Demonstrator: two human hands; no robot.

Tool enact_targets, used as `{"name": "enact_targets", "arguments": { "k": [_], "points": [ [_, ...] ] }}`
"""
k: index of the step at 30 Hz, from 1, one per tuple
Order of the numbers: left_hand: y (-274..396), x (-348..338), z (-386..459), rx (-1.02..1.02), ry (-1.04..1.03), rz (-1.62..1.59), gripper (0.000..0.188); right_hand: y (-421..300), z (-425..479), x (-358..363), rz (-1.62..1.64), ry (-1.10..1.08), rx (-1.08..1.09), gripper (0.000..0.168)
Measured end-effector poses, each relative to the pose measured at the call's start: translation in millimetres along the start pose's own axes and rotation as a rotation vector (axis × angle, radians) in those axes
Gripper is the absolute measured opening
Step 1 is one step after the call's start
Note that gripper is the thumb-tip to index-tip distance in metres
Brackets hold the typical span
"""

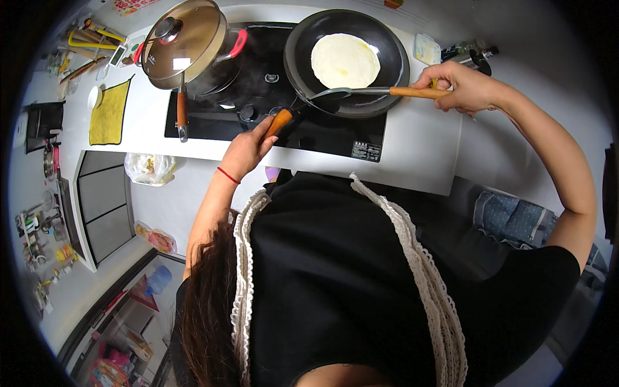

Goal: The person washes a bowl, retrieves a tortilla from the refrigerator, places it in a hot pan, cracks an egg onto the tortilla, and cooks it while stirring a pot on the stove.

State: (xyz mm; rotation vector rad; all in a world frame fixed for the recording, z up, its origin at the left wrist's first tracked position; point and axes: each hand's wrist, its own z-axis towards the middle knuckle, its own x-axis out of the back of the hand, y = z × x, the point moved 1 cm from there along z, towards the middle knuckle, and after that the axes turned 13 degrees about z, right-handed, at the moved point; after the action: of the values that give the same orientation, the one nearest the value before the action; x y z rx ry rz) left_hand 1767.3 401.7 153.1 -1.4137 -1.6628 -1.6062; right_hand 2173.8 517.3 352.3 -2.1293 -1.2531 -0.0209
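Observation:
A pale round flatbread [345, 61] lies in a black wok [390, 53] on the right side of the cooktop. My left hand [248, 148] grips the wok's wooden handle [279, 122] at the near left. In my right hand [454, 88] is the wooden handle of a spatula [370, 90]. The spatula reaches leftward over the wok's near side, and its dark blade sits near the rim, just below the flatbread. Whether the blade touches the wok I cannot tell.
A lidded pot [186, 48] with red side handles stands on the left of the black cooktop [213, 116], steam beside it. Farther left are a yellow cloth [110, 113] and a small white bowl [95, 98]. Bottles [466, 55] stand past the counter's right end.

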Motion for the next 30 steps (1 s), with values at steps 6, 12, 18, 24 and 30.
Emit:
{"name": "enact_targets", "arguments": {
  "k": [6, 12, 18, 24, 30],
  "points": [
    [-7, -10, 2, -0.021, 0.049, -0.003, 0.055, -18, 9, -37, 0.039, 0.083, 0.013, 0.045],
    [-14, -17, 0, -0.070, 0.117, -0.005, 0.055, -41, -24, -47, 0.126, 0.137, -0.128, 0.043],
    [-10, -12, 2, -0.054, 0.060, 0.003, 0.054, -61, -8, -69, 0.163, 0.187, -0.090, 0.044],
    [-10, -11, 6, -0.111, 0.094, 0.035, 0.054, -61, 45, -69, 0.542, 0.345, -0.052, 0.045],
    [-11, -12, 2, -0.113, 0.113, 0.019, 0.053, -61, -13, -98, 0.500, 0.292, -0.090, 0.045]
  ]
}}
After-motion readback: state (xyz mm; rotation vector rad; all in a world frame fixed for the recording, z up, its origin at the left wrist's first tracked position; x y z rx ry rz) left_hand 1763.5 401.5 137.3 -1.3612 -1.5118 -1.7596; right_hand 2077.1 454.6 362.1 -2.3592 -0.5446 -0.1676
